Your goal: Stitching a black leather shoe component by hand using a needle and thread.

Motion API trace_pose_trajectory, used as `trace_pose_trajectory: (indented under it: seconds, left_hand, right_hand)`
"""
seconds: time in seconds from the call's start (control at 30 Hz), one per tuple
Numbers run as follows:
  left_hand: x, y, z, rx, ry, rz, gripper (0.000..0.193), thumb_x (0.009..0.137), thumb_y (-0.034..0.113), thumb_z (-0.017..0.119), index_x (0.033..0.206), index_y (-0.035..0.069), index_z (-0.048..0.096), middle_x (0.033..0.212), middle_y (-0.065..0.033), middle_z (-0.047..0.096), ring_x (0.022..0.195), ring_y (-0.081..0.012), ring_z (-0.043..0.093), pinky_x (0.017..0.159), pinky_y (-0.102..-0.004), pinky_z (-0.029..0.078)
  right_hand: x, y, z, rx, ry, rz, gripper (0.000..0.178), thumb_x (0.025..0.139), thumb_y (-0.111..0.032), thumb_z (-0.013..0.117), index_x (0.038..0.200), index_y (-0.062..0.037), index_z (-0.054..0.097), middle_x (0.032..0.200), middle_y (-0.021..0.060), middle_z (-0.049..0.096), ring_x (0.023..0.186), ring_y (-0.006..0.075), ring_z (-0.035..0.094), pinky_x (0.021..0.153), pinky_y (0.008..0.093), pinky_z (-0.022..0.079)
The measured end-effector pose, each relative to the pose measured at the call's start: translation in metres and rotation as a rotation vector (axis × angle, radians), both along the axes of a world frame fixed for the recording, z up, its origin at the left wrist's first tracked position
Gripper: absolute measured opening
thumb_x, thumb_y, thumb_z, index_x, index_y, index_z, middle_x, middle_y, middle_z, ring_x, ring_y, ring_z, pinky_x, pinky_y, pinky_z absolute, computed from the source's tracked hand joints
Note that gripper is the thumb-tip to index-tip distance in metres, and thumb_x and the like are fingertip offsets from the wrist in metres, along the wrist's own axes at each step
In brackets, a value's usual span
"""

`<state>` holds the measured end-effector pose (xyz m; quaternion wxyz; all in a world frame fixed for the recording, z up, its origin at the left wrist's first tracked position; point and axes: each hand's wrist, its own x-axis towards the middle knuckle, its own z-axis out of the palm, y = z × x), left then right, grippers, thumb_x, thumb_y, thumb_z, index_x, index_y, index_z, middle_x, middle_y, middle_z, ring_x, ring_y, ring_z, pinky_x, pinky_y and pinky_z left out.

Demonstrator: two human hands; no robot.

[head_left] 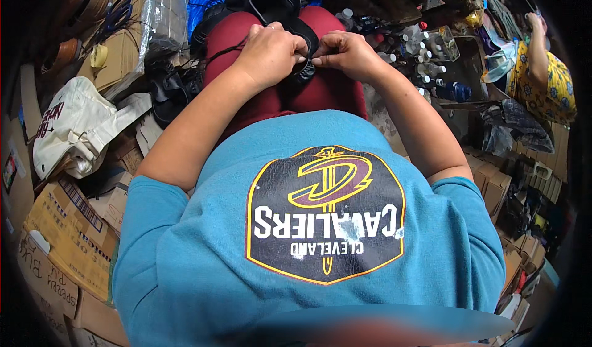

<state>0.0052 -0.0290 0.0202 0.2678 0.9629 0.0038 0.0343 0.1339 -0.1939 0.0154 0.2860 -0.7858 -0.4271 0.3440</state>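
A black shoe [303, 72] lies over my lap between my thighs, its near end rounded. My left hand [271, 51] is closed on the shoe's left edge, with thumb and fingertips pressed together. From the other side, my right hand [346, 52] pinches at the same spot, thumb against forefinger. Anything thin between the fingertips is too small to make out. A thin black cord [223, 55] runs out to the left from beside my left hand. Just beyond the hands, more black footwear [272, 4] with an open loop-shaped top rests near my knees.
Left of me are black shoes [168, 94], a white cloth bag [74, 128] and cardboard boxes [74, 236]. Brown shoes [65, 60] lie at the far left. Several plastic bottles [428, 69] crowd the right, and a person in a yellow patterned garment [542, 78] is beyond.
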Motion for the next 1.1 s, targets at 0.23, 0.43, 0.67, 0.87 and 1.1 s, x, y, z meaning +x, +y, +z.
trace_pose_trajectory:
  seconds: [0.23, 0.43, 0.67, 0.87, 1.1]
  left_hand:
    - [-0.015, 0.014, 0.003, 0.039, 0.030, 0.002, 0.007, 0.080, 0.012, 0.060, 0.086, 0.009, 0.060, 0.081, -0.0072, 0.064, 0.087, -0.0272, 0.055, 0.076, -0.0420, 0.037]
    - [-0.001, 0.006, -0.008, -0.204, 0.103, 0.000, 0.011, 0.082, 0.010, 0.055, 0.090, 0.003, 0.057, 0.082, -0.0170, 0.062, 0.081, -0.0376, 0.059, 0.071, -0.0448, 0.046]
    - [0.009, 0.006, -0.006, -0.100, 0.109, -0.158, 0.010, 0.083, 0.010, 0.051, 0.090, 0.005, 0.056, 0.081, -0.0188, 0.062, 0.080, -0.0375, 0.059, 0.070, -0.0462, 0.046]
    - [0.010, 0.007, -0.002, -0.023, 0.075, -0.200, 0.010, 0.080, 0.007, 0.051, 0.088, 0.005, 0.056, 0.079, -0.0189, 0.060, 0.081, -0.0372, 0.059, 0.071, -0.0464, 0.046]
    - [0.011, 0.006, -0.010, -0.037, 0.049, -0.204, 0.009, 0.079, 0.007, 0.052, 0.087, 0.004, 0.054, 0.078, -0.0189, 0.060, 0.081, -0.0374, 0.058, 0.072, -0.0473, 0.045]
  right_hand:
    - [0.015, -0.024, 0.001, 0.125, 0.530, -0.218, 0.011, 0.081, -0.010, 0.070, 0.086, -0.0053, 0.062, 0.084, -0.0020, 0.061, 0.079, 0.0057, 0.056, 0.071, 0.0194, 0.044]
    - [0.014, -0.025, -0.014, 0.233, 0.180, -0.096, 0.017, 0.079, -0.011, 0.072, 0.092, -0.0038, 0.062, 0.099, -0.0008, 0.052, 0.085, 0.0066, 0.054, 0.073, 0.0220, 0.045]
    - [0.026, -0.057, 0.018, 0.249, 0.459, -0.215, 0.008, 0.077, -0.009, 0.070, 0.080, -0.0041, 0.064, 0.105, 0.0000, 0.046, 0.089, 0.0065, 0.048, 0.077, 0.0206, 0.038]
    - [0.053, -0.021, 0.016, -0.087, -0.545, -0.195, 0.019, 0.081, -0.009, 0.066, 0.099, -0.0034, 0.063, 0.115, 0.0065, 0.048, 0.083, 0.0142, 0.059, 0.072, 0.0302, 0.050]
    - [-0.001, 0.002, 0.045, -0.124, -0.865, 0.469, 0.011, 0.082, -0.020, 0.056, 0.090, -0.0134, 0.060, 0.080, 0.0061, 0.062, 0.089, 0.0235, 0.059, 0.082, 0.0356, 0.040]
